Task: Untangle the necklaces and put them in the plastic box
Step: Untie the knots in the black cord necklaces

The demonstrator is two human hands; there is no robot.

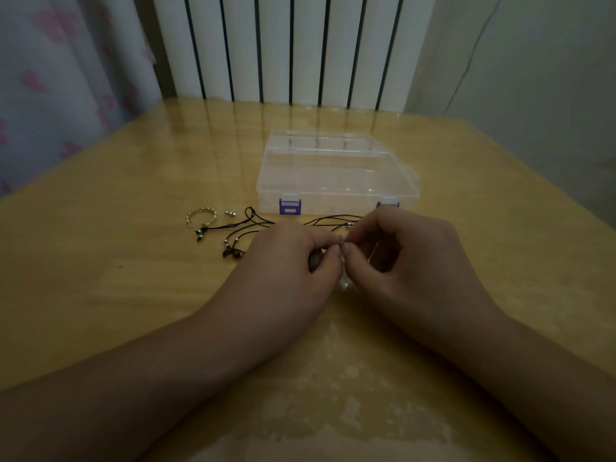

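Dark cord necklaces (246,228) with small silver beads and dark pendants lie tangled on the wooden table (116,261), just in front of a closed clear plastic box (336,175) with purple latches. My left hand (290,258) and my right hand (400,251) meet fingertip to fingertip over the tangle and pinch a small silver bead on the cords. A dark pendant shows under my left fingers, and a pale piece hangs below where the hands meet. Cord runs out to the left and behind my right hand.
A silver bracelet (201,217) and a small silver piece (230,213) lie left of the cords. A white radiator (293,48) stands behind the table, a patterned curtain (60,78) at the left.
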